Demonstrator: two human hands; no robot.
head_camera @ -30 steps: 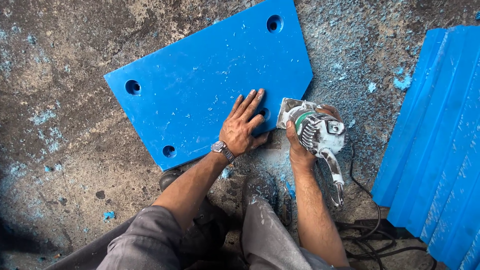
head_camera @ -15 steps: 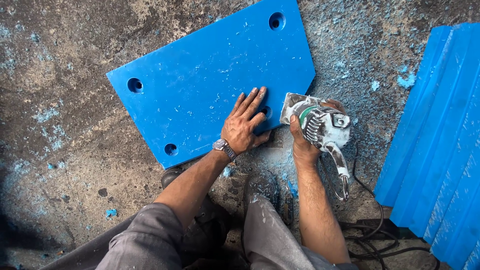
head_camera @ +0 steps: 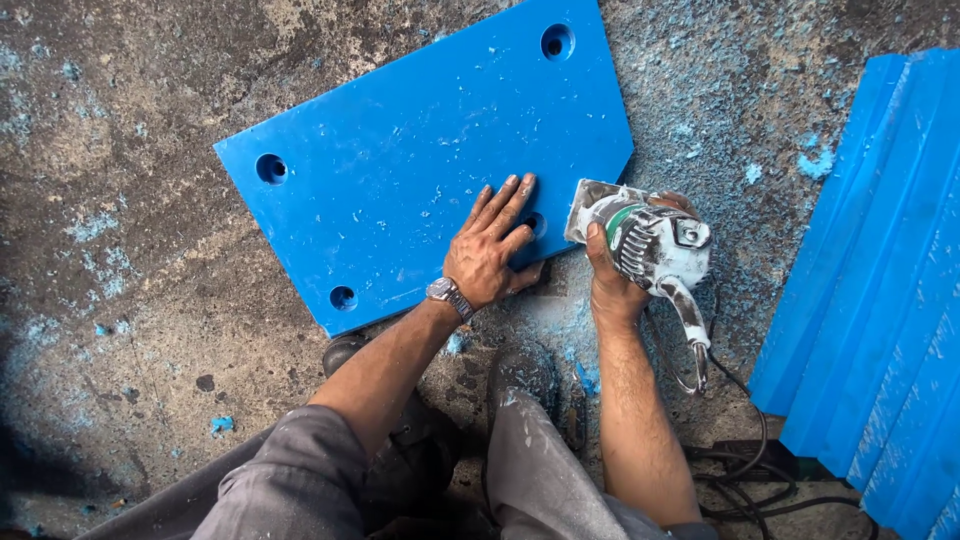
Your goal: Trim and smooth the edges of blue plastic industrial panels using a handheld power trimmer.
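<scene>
Floor: rough grey concrete (head_camera: 120,130), stained and dusted with blue shavings, densest just below the blue plate.
Blue plate: large flat blue plastic panel (head_camera: 420,170) lying on the floor, tilted in the view, with round holes near its corners; pale chips scattered over its face.
Stacked panels: pile of similar blue sheets (head_camera: 880,290), well apart to the right of the blue plate, edges fanned.
Legs: grey dusty trousers (head_camera: 290,490) and dark shoes (head_camera: 520,375) just below the plate's lower edge.
Left hand: left hand (head_camera: 490,250) lies flat on the plate's lower right part, fingers spread and straight, palm down, gripping nothing; fingertips lie beside one hole.
Right hand: right hand (head_camera: 612,280) wraps closed around the body of the power tool, just beside the plate's lower right edge.
Power tool: white and grey handheld angle grinder (head_camera: 655,245), its head touching or very near the plate's right edge; contact cannot be confirmed.
Cable: dark cord (head_camera: 760,470) lies looped on the floor below the grinder.
Wristwatch: metal watch (head_camera: 447,295) on the left wrist, at the plate's lower edge.
</scene>
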